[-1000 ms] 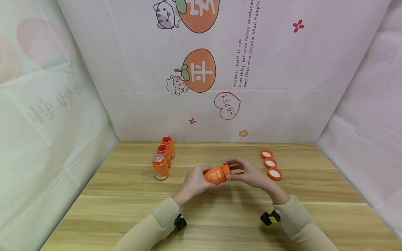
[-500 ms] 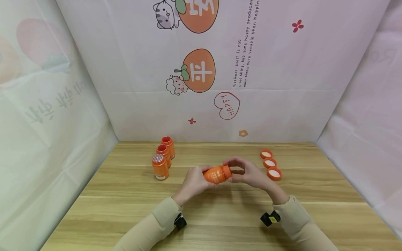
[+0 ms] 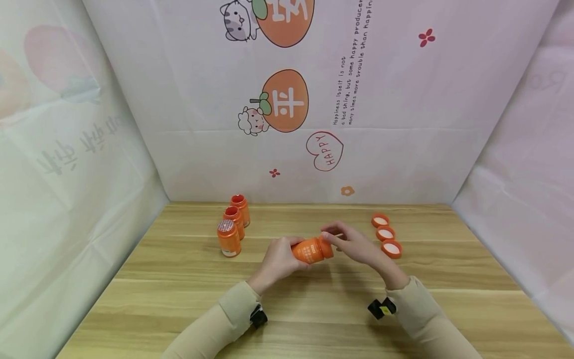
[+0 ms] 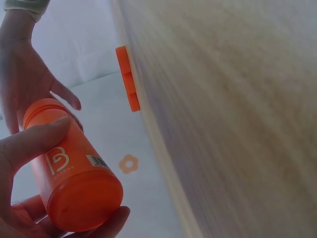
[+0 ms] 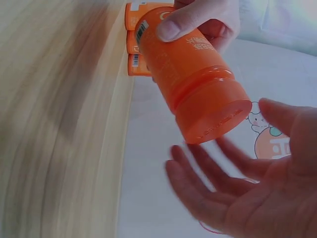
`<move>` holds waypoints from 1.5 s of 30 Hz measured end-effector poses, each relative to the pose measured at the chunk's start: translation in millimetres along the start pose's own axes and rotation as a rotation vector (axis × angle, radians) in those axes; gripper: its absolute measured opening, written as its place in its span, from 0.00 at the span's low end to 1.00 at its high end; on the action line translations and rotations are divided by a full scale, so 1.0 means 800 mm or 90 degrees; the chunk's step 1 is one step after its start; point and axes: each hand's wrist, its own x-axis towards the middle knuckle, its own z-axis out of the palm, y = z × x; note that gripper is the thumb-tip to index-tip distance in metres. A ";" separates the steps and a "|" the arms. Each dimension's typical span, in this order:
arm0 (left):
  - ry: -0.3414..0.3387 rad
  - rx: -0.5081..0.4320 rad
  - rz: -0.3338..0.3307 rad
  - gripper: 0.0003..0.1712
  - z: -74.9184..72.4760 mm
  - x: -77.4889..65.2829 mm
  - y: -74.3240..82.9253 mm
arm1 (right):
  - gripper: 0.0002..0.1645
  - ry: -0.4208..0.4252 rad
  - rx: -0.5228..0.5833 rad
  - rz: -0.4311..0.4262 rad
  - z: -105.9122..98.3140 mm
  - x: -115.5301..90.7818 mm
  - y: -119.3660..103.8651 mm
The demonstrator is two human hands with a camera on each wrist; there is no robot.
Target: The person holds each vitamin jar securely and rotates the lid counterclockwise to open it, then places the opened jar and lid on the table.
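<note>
An orange plastic bottle (image 3: 308,251) is held tilted above the table, its orange cap (image 5: 213,113) on and pointing to the right. My left hand (image 3: 279,259) grips the body, with the thumb along one side and fingers curled beneath. Around the cap end hovers my right hand (image 3: 356,245). In the right wrist view, its fingers spread loosely below the cap and the thumb tip lies close to the cap's edge. The bottle's base and a printed barcode face the left wrist camera.
At the left, three uncapped orange bottles (image 3: 229,240) stand in a row; the nearest has a silvery seal over its mouth. Three orange caps (image 3: 392,249) lie in a row at the right, white inside up. A printed white cloth (image 3: 202,164) encloses the wooden table (image 3: 179,284).
My right hand has shifted around the cap, its thumb moving from below the cap to its upper side. The left hand and the bottle stay nearly in place.
</note>
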 end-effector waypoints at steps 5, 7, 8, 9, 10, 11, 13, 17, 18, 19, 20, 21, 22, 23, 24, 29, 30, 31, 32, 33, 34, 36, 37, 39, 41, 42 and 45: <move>-0.001 0.002 0.000 0.32 0.000 -0.001 0.003 | 0.30 -0.029 -0.007 0.060 0.002 0.004 -0.004; -0.001 0.008 0.000 0.32 0.000 -0.001 0.004 | 0.31 -0.035 -0.014 0.082 0.003 0.005 -0.004; -0.001 0.011 0.001 0.32 0.000 -0.002 0.005 | 0.31 -0.037 -0.016 0.093 0.004 0.006 -0.004; -0.002 0.014 0.001 0.31 0.000 -0.002 0.005 | 0.32 -0.039 -0.014 0.103 0.004 0.006 -0.003; -0.002 0.015 0.002 0.31 0.000 -0.002 0.005 | 0.32 -0.042 -0.012 0.114 0.004 0.006 -0.003; -0.002 0.016 0.002 0.31 0.000 -0.002 0.006 | 0.33 -0.045 -0.009 0.124 0.004 0.006 -0.003; -0.002 0.016 0.003 0.31 0.000 -0.002 0.006 | 0.35 -0.053 -0.004 0.140 0.004 0.005 -0.003; -0.002 0.012 0.001 0.32 -0.001 -0.002 0.006 | 0.37 -0.065 0.002 0.156 0.003 0.003 -0.003; -0.002 0.011 0.000 0.32 -0.001 -0.002 0.005 | 0.37 -0.066 0.003 0.156 0.003 0.003 -0.004; -0.002 0.010 -0.001 0.32 -0.001 -0.002 0.005 | 0.37 -0.067 0.004 0.156 0.003 0.003 -0.004; -0.003 0.009 -0.003 0.32 -0.001 -0.002 0.006 | 0.37 -0.067 0.007 0.157 0.002 0.002 -0.005; -0.004 0.009 -0.003 0.32 -0.001 -0.002 0.006 | 0.37 -0.067 0.011 0.156 0.002 0.002 -0.005; -0.004 0.008 -0.004 0.32 -0.001 -0.001 0.006 | 0.36 -0.067 0.013 0.155 0.003 0.002 -0.005; -0.004 0.008 -0.005 0.32 -0.001 -0.002 0.006 | 0.36 -0.069 0.012 0.150 0.003 0.002 -0.006; -0.004 0.008 -0.004 0.32 -0.001 -0.002 0.006 | 0.36 -0.069 0.016 0.149 0.003 0.002 -0.006; -0.001 0.009 0.002 0.32 -0.001 -0.002 0.005 | 0.35 -0.071 0.017 0.127 0.002 0.000 -0.004; -0.002 0.009 0.003 0.32 -0.001 -0.002 0.005 | 0.35 -0.069 0.019 0.125 0.001 -0.001 -0.004; -0.002 0.010 0.004 0.32 -0.002 -0.002 0.005 | 0.35 -0.068 0.017 0.119 0.001 -0.001 -0.004; -0.003 0.010 0.004 0.32 -0.002 -0.002 0.005 | 0.34 -0.066 0.016 0.114 0.000 -0.002 -0.005; -0.004 0.009 0.002 0.32 -0.002 -0.002 0.005 | 0.34 -0.065 0.015 0.109 0.000 -0.003 -0.005; -0.005 0.008 0.001 0.32 -0.002 -0.002 0.005 | 0.34 -0.064 0.012 0.104 0.000 -0.003 -0.005; -0.007 0.007 -0.002 0.32 -0.002 -0.002 0.006 | 0.34 -0.062 0.009 0.098 0.000 -0.004 -0.005; -0.007 0.007 -0.003 0.32 -0.002 -0.002 0.006 | 0.34 -0.061 0.008 0.096 -0.001 -0.004 -0.005; -0.009 0.007 -0.005 0.32 -0.002 -0.002 0.006 | 0.33 -0.060 0.004 0.088 -0.001 -0.004 -0.005; -0.010 0.005 -0.006 0.32 -0.002 -0.002 0.006 | 0.32 -0.061 0.001 0.081 -0.001 -0.005 -0.004; -0.010 0.004 -0.006 0.32 -0.002 -0.002 0.005 | 0.32 -0.062 -0.001 0.075 -0.002 -0.005 -0.003; -0.010 0.006 -0.004 0.33 -0.002 -0.002 0.005 | 0.30 -0.061 0.003 0.067 -0.002 -0.006 -0.002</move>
